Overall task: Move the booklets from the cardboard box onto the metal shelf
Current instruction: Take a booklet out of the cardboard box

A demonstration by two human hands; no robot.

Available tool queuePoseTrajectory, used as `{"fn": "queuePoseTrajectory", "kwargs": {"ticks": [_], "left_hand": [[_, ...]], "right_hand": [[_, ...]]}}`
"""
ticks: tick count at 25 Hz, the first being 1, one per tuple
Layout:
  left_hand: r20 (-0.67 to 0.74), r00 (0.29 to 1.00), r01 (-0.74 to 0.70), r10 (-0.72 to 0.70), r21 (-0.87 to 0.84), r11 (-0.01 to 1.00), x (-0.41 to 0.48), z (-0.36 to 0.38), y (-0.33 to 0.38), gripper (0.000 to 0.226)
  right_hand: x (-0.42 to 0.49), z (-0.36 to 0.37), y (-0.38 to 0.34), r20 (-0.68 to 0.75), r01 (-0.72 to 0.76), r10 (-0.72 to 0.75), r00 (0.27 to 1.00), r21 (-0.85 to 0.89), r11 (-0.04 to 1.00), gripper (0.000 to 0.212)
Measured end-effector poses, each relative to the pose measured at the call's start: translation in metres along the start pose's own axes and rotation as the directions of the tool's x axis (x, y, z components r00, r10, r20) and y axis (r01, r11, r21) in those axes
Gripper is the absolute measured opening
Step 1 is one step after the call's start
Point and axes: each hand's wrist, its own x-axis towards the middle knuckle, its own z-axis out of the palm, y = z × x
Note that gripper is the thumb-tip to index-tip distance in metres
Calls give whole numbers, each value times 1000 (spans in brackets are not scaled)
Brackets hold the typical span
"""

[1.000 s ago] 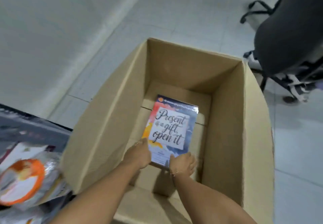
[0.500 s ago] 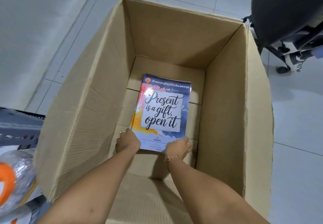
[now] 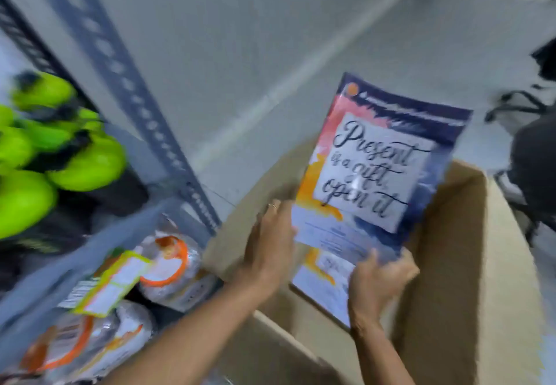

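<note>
A: Where were the booklets (image 3: pixel 373 171) when we looked?

B: Up above the box (image 3: pixel 451 264), tilted, cover toward us. Our right hand (image 3: pixel 380 276) was clamped on the stack's near corner, fingers (image 3: pixel 403 267) curled round the edge and thumb on the cover. Our left hand (image 3: pixel 270 243) lay flat against the stack's left edge, fingers (image 3: pixel 275 213) straight and pressed to it rather than wrapped.

A: One booklet or several?

B: A second cover showed just below our right thumb, so at least two. We could not count them through the blur.

A: And the shelf (image 3: pixel 126 84)?

B: Left of our left fingers, holding green items (image 3: pixel 87 165) and wrapped packs (image 3: pixel 168 267). The booklets were apart from it.
</note>
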Motion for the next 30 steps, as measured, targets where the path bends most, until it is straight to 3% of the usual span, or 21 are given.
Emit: {"fn": "queuePoseTrajectory", "kwargs": {"ticks": [1, 3, 6, 8, 9, 11, 14, 15, 17, 19, 20, 23, 25, 26, 28, 30], "left_hand": [[-191, 979, -67, 73, 34, 997, -11, -39, -1, 43], [-534, 828, -134, 173, 111, 985, -40, -126, -13, 55], [-779, 596, -104, 193, 164, 981, -88, -234, -26, 48], [-877, 445, 49, 182, 227, 973, -124, -309, -32, 47], [-903, 408, 116, 135, 198, 973, -134, -338, -34, 48], [-924, 379, 235, -51, 43, 971, -150, -398, -36, 49], [-869, 406, 439, -284, -88, 894, -151, -462, -53, 24], [-831, 431, 505, -352, -101, 857, -148, -475, -59, 10], [-738, 497, 641, -456, -41, 766, -137, -490, -79, 32], [-609, 573, 720, -548, 55, 691, -129, -499, -96, 19], [-566, 578, 748, -588, 79, 659, -125, -502, -100, 23], [-577, 571, 802, -584, 241, 547, -118, -504, -93, 34], [-714, 577, 771, -397, 315, 553, -108, -487, -74, 34], [-775, 592, 699, -220, 358, 619, -97, -467, -62, 32], [-773, 603, 416, 197, 515, 749, -74, -395, -36, 28], [-608, 692, 72, 389, 595, 801, -38, -296, -18, 25]], "right_hand": [[-12, -4, -34, 10, 120, -122, 993, 118, 986, 41], [-46, 2, -108, 43, 270, -310, 950, 388, 881, 33], [-113, 1, -202, 41, 424, -554, 832, 597, 681, 54], [-166, -8, -261, 20, 456, -667, 744, 715, 530, 55], [-183, -10, -284, -3, 478, -721, 693, 751, 456, 54], [-214, -9, -341, 14, 510, -835, 550, 786, 349, 54], [-248, 6, -419, 220, 510, -934, 281, 790, 340, 49], [-257, 13, -434, 312, 525, -929, 197, 767, 369, 43], [-271, 27, -453, 476, 574, -878, 55, 704, 417, 30], [-277, 37, -459, 606, 699, -793, -66, 595, 396, 22], [-277, 40, -459, 661, 764, -744, -101, 530, 367, 19], [-274, 38, -459, 666, 856, -738, -112, 442, 268, 22], [-261, 34, -437, 425, 815, -903, -58, 543, 203, 29], [-246, 34, -415, 233, 772, -971, 52, 607, 187, 33], [-204, 42, -343, -132, 715, -947, 292, 688, 124, 31], [-143, 64, -245, -118, 762, -909, 400, 595, 258, 26]]}}
